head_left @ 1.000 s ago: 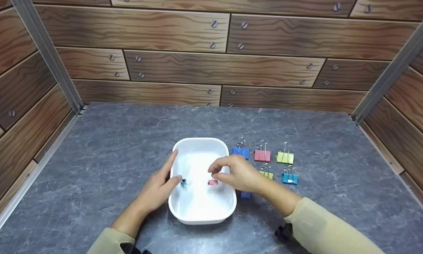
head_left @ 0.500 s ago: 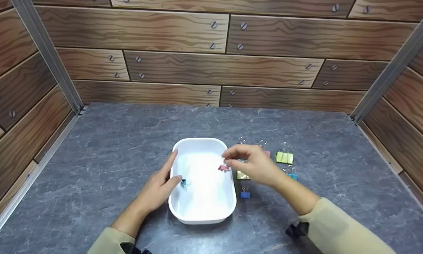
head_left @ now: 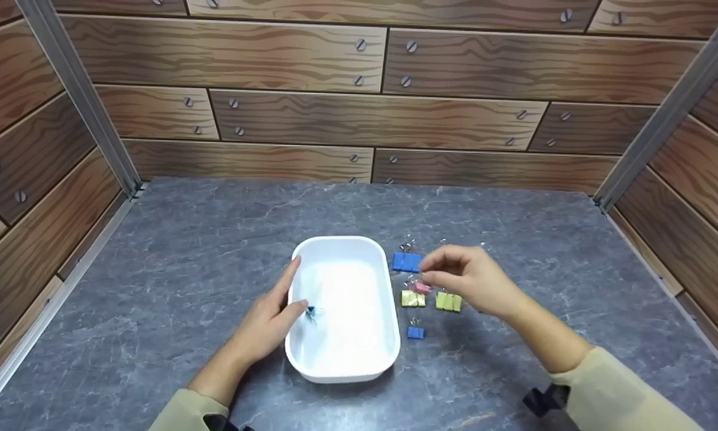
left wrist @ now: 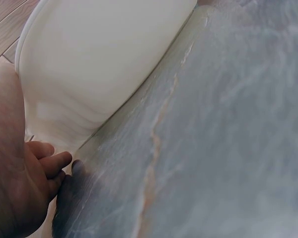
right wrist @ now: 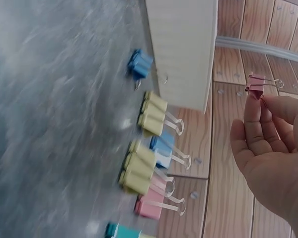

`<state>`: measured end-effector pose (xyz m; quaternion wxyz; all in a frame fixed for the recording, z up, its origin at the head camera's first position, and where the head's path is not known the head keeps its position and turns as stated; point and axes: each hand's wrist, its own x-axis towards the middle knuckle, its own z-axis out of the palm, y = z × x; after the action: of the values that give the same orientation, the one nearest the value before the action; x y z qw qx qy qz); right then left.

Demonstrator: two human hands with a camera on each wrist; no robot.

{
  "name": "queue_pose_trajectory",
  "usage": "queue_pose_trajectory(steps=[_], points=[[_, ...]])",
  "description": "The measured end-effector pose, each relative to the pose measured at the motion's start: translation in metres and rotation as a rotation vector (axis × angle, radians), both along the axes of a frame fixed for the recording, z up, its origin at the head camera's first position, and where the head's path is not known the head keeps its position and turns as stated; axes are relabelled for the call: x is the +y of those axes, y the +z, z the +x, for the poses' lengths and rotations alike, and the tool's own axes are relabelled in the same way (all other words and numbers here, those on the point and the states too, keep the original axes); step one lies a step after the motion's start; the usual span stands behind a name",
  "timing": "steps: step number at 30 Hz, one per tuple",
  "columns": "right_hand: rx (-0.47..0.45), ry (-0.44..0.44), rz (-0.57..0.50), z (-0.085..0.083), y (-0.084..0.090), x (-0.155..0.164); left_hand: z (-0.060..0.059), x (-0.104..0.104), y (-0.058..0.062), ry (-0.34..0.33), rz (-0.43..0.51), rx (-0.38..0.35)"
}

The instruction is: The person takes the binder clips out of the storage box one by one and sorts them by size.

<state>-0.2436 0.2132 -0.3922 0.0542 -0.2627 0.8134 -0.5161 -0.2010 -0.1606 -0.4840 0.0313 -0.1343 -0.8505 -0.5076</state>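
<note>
My right hand (head_left: 478, 281) is raised over the right side of the table, pinching a small pink binder clip (right wrist: 256, 85) by a wire handle between thumb and fingertip. Below and beside it lie a big blue binder clip (head_left: 406, 262), two yellow binder clips (head_left: 448, 302) and a small blue binder clip (head_left: 415, 333). My left hand (head_left: 269, 323) grips the left wall of a white plastic tub (head_left: 344, 378), its thumb over the rim and fingers along the outside. Inside the tub, near that thumb, sits a small teal binder clip (head_left: 311, 312).
A larger pink clip (right wrist: 150, 206) and a teal clip (right wrist: 123, 231) show in the right wrist view; my right hand mostly covers that area in the head view. Wood-patterned walls (head_left: 311, 114) enclose the grey marbled table (head_left: 185, 239) at the back and sides.
My right hand has lifted the small pink clip out of the tub and carried it right, over the other clips. The left hand and tub stay in place.
</note>
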Motion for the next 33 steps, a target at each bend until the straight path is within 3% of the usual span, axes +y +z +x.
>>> queue_pose_trajectory(steps=[20, 33], points=[[-0.087, -0.043, 0.217, 0.009, -0.020, 0.049, 0.002, -0.001, 0.000, -0.020, 0.016, 0.014], [-0.116, 0.043, 0.203, 0.011, -0.035, 0.055, 0.001, -0.002, 0.001, -0.016, 0.012, -0.002]])
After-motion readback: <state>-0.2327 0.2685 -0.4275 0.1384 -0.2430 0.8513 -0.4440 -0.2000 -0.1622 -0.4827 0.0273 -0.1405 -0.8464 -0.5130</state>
